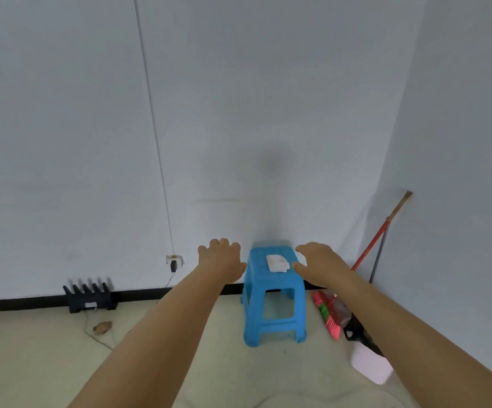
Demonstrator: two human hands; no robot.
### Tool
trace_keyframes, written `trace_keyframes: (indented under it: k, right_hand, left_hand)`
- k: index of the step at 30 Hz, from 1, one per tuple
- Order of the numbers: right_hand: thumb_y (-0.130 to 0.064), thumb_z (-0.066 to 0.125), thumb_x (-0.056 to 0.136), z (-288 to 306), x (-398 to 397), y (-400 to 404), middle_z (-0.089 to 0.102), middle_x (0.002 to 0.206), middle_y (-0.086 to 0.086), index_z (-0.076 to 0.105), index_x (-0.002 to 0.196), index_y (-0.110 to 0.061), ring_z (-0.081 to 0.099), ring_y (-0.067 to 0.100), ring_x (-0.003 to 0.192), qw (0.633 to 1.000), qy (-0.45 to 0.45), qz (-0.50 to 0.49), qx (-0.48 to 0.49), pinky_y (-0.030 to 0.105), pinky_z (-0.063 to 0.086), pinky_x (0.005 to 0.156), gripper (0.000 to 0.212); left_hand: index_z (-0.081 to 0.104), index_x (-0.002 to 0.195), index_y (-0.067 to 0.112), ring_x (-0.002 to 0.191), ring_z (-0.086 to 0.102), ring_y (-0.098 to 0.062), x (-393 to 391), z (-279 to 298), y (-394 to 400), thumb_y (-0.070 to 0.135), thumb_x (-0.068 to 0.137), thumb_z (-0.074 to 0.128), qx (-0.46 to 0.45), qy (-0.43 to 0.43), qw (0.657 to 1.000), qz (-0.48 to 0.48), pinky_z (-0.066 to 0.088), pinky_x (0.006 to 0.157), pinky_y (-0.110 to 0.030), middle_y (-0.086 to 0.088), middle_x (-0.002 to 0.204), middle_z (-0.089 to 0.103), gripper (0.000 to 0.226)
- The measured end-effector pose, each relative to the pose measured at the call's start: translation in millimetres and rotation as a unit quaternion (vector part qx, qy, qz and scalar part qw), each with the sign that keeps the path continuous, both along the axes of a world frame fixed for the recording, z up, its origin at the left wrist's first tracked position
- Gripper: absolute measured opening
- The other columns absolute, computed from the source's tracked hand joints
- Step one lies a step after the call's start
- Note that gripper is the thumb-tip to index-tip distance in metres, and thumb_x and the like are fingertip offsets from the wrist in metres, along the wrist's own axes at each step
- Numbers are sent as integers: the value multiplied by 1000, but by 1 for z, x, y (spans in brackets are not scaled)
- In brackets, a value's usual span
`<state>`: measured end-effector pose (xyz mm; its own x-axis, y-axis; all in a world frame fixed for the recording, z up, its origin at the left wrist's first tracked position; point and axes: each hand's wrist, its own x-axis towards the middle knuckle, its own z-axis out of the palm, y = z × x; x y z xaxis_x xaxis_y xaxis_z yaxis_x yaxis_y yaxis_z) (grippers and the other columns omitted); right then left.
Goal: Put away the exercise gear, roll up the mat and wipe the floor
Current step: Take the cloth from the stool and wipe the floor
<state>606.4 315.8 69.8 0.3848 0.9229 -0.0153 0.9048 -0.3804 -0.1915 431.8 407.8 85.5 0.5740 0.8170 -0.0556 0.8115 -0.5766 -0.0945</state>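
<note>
i see both arms stretched forward toward a blue stool [271, 293] standing by the wall. my left hand [221, 259] hangs just left of the seat, fingers loosely curled, holding nothing. my right hand [317, 262] is over the seat's right edge, fingers relaxed and spread, also holding nothing. a folded white cloth [277, 262] lies on top of the seat, just beside my right fingertips; i can't tell if they touch it. a broom [365, 254] leans in the corner to the right, and a black rack [90, 295] sits on the floor [32, 357] against the wall on the left.
</note>
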Motion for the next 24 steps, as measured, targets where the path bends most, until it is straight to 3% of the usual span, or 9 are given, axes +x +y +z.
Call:
trace_keyframes:
  k: [9,18,20,22,23,24]
  right_hand:
    - [-34,39,97,-44,122,197,36,149,9,30,146,-14,33,26,136,993,48,-73,-78,37,32,111,54]
    - [-31,42,96,-133,237,313,43,142,15,40,140,-10,39,29,132,981,88,-108,-137,36,36,107,49]
    - [-31,42,95,-163,270,346,50,135,16,50,129,-11,45,29,126,977,105,-108,-149,34,38,100,40]
    - [-28,42,93,-195,300,377,57,112,17,54,89,-18,52,27,107,974,124,-101,-159,31,37,82,16]
    - [-27,42,92,-211,313,392,55,103,16,49,77,-21,51,26,99,971,134,-104,-167,30,35,77,18]
    - [-26,43,91,-226,324,406,55,103,16,52,79,-20,51,26,99,967,143,-104,-182,31,38,79,17]
  left_hand:
    - [36,141,13,132,35,-27,125,-34,222,33,99,37,-44,18,998,-35,32,107,-40,-10,143,38,46]
    - [40,136,13,130,36,-26,240,-130,336,33,99,36,-117,82,985,-94,35,102,-37,-9,140,41,43]
    - [42,134,12,129,37,-26,266,-152,367,32,99,35,-133,94,982,-97,35,102,-37,-10,138,42,41]
    - [43,133,12,127,39,-26,292,-174,399,32,99,35,-158,107,978,-82,35,101,-36,-9,136,44,40]
    - [43,133,12,126,39,-26,305,-185,414,32,99,35,-171,114,976,-72,36,101,-36,-9,135,45,40]
    - [44,132,12,126,40,-26,318,-197,428,32,99,35,-184,119,974,-64,36,101,-36,-9,134,46,39]
